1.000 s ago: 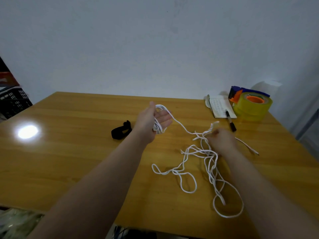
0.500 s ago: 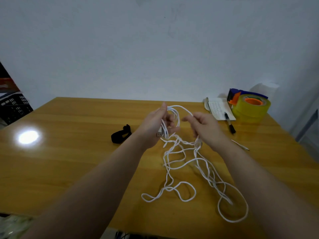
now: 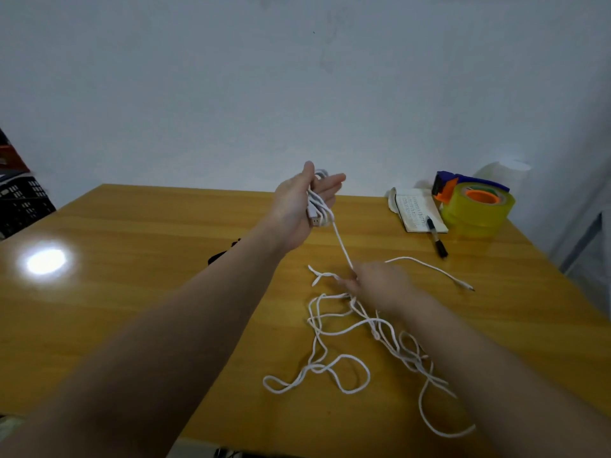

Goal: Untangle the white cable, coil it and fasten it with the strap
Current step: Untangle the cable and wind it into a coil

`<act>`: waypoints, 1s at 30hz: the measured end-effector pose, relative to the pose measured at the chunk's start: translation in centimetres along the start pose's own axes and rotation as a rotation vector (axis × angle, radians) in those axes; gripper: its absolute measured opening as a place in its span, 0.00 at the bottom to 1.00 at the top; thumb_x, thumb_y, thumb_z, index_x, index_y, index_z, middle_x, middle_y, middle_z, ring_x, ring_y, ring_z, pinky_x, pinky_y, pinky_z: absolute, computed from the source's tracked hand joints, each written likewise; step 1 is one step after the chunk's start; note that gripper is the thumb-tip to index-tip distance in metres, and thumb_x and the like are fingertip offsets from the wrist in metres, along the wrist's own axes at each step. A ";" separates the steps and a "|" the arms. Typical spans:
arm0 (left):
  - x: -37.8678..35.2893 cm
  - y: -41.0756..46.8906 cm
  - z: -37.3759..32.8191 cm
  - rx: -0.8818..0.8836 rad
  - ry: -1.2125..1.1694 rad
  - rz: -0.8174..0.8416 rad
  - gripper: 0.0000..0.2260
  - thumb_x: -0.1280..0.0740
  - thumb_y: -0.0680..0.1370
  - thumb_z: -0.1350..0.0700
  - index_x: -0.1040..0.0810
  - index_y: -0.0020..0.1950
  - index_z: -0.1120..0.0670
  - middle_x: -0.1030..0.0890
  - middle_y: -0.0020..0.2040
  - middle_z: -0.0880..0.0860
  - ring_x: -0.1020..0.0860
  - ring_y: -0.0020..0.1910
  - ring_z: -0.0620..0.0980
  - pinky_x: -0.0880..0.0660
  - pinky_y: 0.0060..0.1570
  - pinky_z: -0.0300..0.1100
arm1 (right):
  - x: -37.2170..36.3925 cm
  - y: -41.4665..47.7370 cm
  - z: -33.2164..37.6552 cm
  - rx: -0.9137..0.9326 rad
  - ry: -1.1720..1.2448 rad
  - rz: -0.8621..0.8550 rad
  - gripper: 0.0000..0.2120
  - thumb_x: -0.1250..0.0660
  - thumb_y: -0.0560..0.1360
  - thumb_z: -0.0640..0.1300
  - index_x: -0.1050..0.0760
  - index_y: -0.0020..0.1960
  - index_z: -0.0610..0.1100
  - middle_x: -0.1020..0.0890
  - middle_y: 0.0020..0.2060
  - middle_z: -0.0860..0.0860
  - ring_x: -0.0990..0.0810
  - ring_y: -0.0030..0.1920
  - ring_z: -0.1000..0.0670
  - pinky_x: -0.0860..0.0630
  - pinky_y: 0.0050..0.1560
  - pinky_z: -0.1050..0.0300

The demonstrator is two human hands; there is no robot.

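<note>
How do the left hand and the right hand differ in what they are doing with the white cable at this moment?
The left hand is raised above the table, its grip wrapped around a few loops of the white cable and the USB plug. The right hand is low, blurred, pinching one strand near the tangle. Both hold the same taut stretch between them.

Office desk (image 3: 165, 246): notebook (image 3: 418, 209), tape (image 3: 476, 206).

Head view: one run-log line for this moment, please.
stage: coiling | left hand: holds loops, USB plug | right hand: on white cable, grip blurred | strap: untouched
</note>
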State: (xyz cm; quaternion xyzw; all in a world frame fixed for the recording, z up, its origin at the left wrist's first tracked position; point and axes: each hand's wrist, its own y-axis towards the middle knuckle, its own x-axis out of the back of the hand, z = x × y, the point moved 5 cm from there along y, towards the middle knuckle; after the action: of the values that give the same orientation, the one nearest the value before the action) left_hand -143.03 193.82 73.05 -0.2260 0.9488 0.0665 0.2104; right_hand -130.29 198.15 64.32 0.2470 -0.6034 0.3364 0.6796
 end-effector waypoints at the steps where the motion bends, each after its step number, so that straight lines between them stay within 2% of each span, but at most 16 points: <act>1: 0.2 0.2 0.1 -0.016 0.004 -0.026 0.26 0.50 0.83 0.50 0.45 0.73 0.69 0.23 0.63 0.63 0.27 0.67 0.56 0.32 0.66 0.46 | -0.1 -0.3 0.1 0.015 -0.029 0.009 0.18 0.42 0.77 0.60 0.27 0.51 0.45 0.20 0.48 0.46 0.23 0.48 0.45 0.34 0.42 0.55; 3: 0.6 0.5 0.6 -0.037 0.076 -0.068 0.23 0.50 0.84 0.50 0.39 0.71 0.66 0.24 0.65 0.61 0.29 0.68 0.54 0.30 0.61 0.42 | -0.3 -0.9 0.7 0.079 -0.099 -0.016 0.20 0.38 0.74 0.60 0.29 0.55 0.45 0.20 0.50 0.46 0.22 0.51 0.45 0.35 0.43 0.55; 5: 1.1 0.9 1.1 -0.045 0.173 -0.090 0.17 0.49 0.84 0.51 0.29 0.61 0.61 0.26 0.68 0.58 0.29 0.69 0.51 0.27 0.49 0.37 | -0.1 -1.5 1.2 0.128 -0.058 -0.085 0.22 0.34 0.72 0.57 0.33 0.59 0.46 0.20 0.49 0.47 0.22 0.51 0.45 0.35 0.43 0.56; 6: 1.5 1.0 1.2 -0.044 0.201 -0.112 0.15 0.49 0.83 0.51 0.28 0.54 0.57 0.28 0.69 0.57 0.29 0.68 0.50 0.28 0.44 0.37 | 0.2 -1.7 1.1 0.123 0.058 -0.103 0.22 0.32 0.72 0.54 0.34 0.61 0.47 0.20 0.47 0.48 0.22 0.49 0.46 0.34 0.42 0.56; 8: 2.4 1.1 1.1 -0.035 0.208 -0.145 0.14 0.48 0.83 0.50 0.30 0.43 0.53 0.30 0.71 0.54 0.31 0.69 0.48 0.29 0.41 0.42 | 0.8 -1.8 0.0 0.075 0.387 -0.120 0.21 0.32 0.72 0.46 0.35 0.62 0.49 0.22 0.40 0.51 0.23 0.41 0.50 0.29 0.40 0.53; 9: 2.7 1.1 1.1 -0.034 0.187 -0.138 0.13 0.48 0.83 0.50 0.31 0.43 0.53 0.30 0.72 0.53 0.33 0.71 0.48 0.29 0.42 0.44 | 0.8 -1.7 -0.6 0.058 0.473 -0.134 0.19 0.33 0.73 0.45 0.34 0.62 0.49 0.24 0.37 0.53 0.25 0.38 0.52 0.29 0.40 0.54; 11: 3.0 1.1 1.1 -0.034 0.124 -0.080 0.11 0.47 0.83 0.50 0.29 0.48 0.52 0.31 0.72 0.53 0.35 0.72 0.48 0.31 0.51 0.48 | 0.6 -1.6 -1.7 0.068 0.417 -0.126 0.18 0.35 0.75 0.48 0.32 0.63 0.49 0.26 0.40 0.55 0.26 0.41 0.54 0.28 0.44 0.55; 14: 2.8 0.9 0.8 -0.023 -0.013 0.002 0.18 0.48 0.83 0.49 0.35 0.70 0.55 0.32 0.73 0.52 0.35 0.72 0.50 0.37 0.67 0.55 | -0.1 -1.6 -3.0 0.089 0.385 -0.047 0.24 0.47 0.75 0.66 0.34 0.66 0.55 0.26 0.54 0.56 0.27 0.54 0.53 0.28 0.58 0.50; 15: 2.6 0.9 0.4 -0.024 -0.031 0.017 0.20 0.48 0.83 0.48 0.38 0.72 0.55 0.31 0.72 0.51 0.36 0.73 0.52 0.39 0.69 0.58 | -0.1 -1.7 -3.0 0.100 0.468 -0.035 0.26 0.52 0.74 0.69 0.33 0.66 0.58 0.26 0.55 0.56 0.28 0.55 0.54 0.30 0.62 0.49; 17: 2.2 0.7 -0.2 -0.033 -0.046 0.055 0.17 0.48 0.82 0.47 0.33 0.66 0.54 0.29 0.70 0.49 0.36 0.73 0.53 0.36 0.66 0.60 | 0.3 -2.1 -2.7 0.091 0.711 0.002 0.23 0.55 0.78 0.66 0.30 0.64 0.61 0.27 0.54 0.61 0.30 0.56 0.58 0.35 0.64 0.54; 19: 1.6 0.3 -0.1 -0.024 -0.044 0.096 0.12 0.48 0.82 0.47 0.29 0.53 0.52 0.27 0.67 0.48 0.36 0.73 0.53 0.31 0.58 0.59 | 0.7 -2.3 -2.2 0.077 0.912 0.019 0.20 0.52 0.81 0.55 0.25 0.62 0.53 0.25 0.48 0.66 0.29 0.56 0.58 0.35 0.58 0.60; 22: 0.7 -0.4 0.7 0.003 -0.041 0.141 0.13 0.48 0.82 0.47 0.29 0.57 0.52 0.28 0.70 0.47 0.37 0.73 0.53 0.30 0.54 0.57 | 1.9 -2.4 -0.8 0.125 0.911 -0.042 0.17 0.47 0.79 0.43 0.19 0.51 0.44 0.22 0.41 0.63 0.26 0.47 0.64 0.34 0.46 0.69; 24: 0.1 -0.7 0.9 0.010 -0.038 0.157 0.12 0.48 0.82 0.47 0.29 0.51 0.50 0.29 0.70 0.47 0.36 0.73 0.53 0.29 0.51 0.56 | 2.4 -2.3 0.0 0.151 0.923 -0.058 0.15 0.45 0.77 0.37 0.19 0.46 0.41 0.23 0.38 0.59 0.26 0.39 0.69 0.34 0.40 0.76; 26: 0.1 -0.8 0.7 0.000 -0.036 0.138 0.12 0.48 0.82 0.47 0.29 0.47 0.50 0.29 0.70 0.47 0.37 0.73 0.52 0.30 0.55 0.57 | 2.3 -2.3 0.2 0.171 0.949 -0.038 0.13 0.45 0.76 0.33 0.22 0.45 0.40 0.21 0.39 0.55 0.24 0.40 0.66 0.32 0.42 0.73; 28: 0.4 -0.7 0.5 -0.019 -0.039 0.099 0.13 0.49 0.82 0.47 0.28 0.49 0.51 0.29 0.70 0.47 0.38 0.74 0.51 0.36 0.64 0.58 | 2.2 -2.2 0.2 0.206 0.948 -0.037 0.10 0.44 0.77 0.33 0.24 0.47 0.40 0.19 0.41 0.50 0.21 0.45 0.55 0.28 0.47 0.64; 30: 0.9 -0.6 0.6 -0.035 -0.015 0.058 0.13 0.49 0.83 0.47 0.28 0.50 0.51 0.29 0.70 0.46 0.38 0.74 0.50 0.39 0.68 0.59 | 2.1 -2.1 0.0 0.243 0.895 -0.055 0.08 0.42 0.79 0.37 0.24 0.50 0.42 0.20 0.35 0.52 0.22 0.39 0.52 0.27 0.44 0.61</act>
State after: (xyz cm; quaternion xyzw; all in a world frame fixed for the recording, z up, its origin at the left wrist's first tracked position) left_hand -143.26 193.08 72.13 -0.2014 0.9521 0.0910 0.2116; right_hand -128.60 197.07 66.52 0.1713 -0.2003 0.4603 0.8478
